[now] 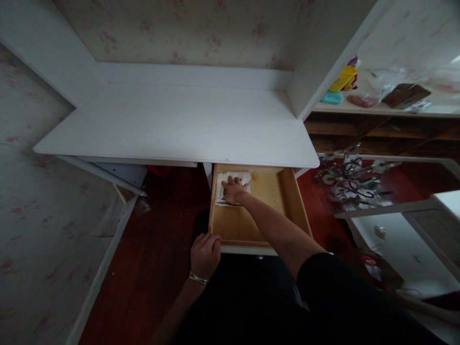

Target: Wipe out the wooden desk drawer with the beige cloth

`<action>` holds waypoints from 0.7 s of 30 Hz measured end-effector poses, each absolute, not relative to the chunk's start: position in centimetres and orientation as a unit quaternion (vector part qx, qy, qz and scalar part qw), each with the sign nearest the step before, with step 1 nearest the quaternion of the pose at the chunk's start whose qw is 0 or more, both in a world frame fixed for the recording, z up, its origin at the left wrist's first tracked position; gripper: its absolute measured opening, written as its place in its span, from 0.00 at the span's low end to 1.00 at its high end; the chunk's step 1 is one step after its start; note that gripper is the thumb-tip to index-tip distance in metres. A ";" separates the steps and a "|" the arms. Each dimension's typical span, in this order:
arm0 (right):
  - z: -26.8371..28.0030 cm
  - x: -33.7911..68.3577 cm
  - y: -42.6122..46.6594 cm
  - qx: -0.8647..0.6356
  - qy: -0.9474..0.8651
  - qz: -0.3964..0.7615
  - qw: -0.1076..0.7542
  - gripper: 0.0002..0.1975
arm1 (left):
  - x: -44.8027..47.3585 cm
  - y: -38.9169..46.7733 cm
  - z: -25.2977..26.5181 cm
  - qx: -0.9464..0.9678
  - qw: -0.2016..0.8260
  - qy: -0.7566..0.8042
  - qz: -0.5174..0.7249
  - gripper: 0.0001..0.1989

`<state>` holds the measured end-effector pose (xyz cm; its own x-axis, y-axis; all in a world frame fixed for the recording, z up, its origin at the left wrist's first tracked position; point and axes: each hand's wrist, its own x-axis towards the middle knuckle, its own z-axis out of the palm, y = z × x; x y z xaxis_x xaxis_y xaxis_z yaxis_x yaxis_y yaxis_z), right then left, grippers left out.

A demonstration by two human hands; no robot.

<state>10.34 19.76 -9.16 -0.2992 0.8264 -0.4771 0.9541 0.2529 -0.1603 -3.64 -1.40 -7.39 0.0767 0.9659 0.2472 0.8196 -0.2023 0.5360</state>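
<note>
A wooden drawer (268,234) is pulled out from under the white desk (187,120). My left hand (205,255), with a bracelet at the wrist, is closed over the drawer's near left corner. Inside the drawer, a folded white cloth (222,195) lies flat against the left side. My right hand (235,189) rests palm down on this cloth with its fingers spread, a ring showing on one of them. My right forearm crosses above the drawer's front edge and hides part of its bottom.
Right of the desk stands a shelf unit (359,109) with a yellow container (344,78) and a cardboard box (406,95) on it. A dismantled chandelier (354,175) lies on the red floor (143,268). Further right is a white furniture piece (398,244).
</note>
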 end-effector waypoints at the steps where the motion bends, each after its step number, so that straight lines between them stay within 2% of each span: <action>1: -9.3 10.4 20.1 0.578 0.773 -0.218 0.145 0.41 | -3.6 -1.4 -7.4 0.722 0.131 0.618 0.281 0.11; 10: -10.9 15.8 21.3 0.559 0.778 -0.244 0.152 0.41 | -3.7 -1.3 -7.7 0.721 0.125 0.611 0.301 0.10; 17: -10.9 26.8 20.6 0.557 0.787 -0.201 0.173 0.49 | -3.7 -1.2 -7.3 0.728 0.122 0.604 0.302 0.12; 21: -10.4 30.1 17.5 0.537 0.809 -0.188 0.145 0.45 | -3.6 -1.1 -7.2 0.730 0.122 0.604 0.296 0.12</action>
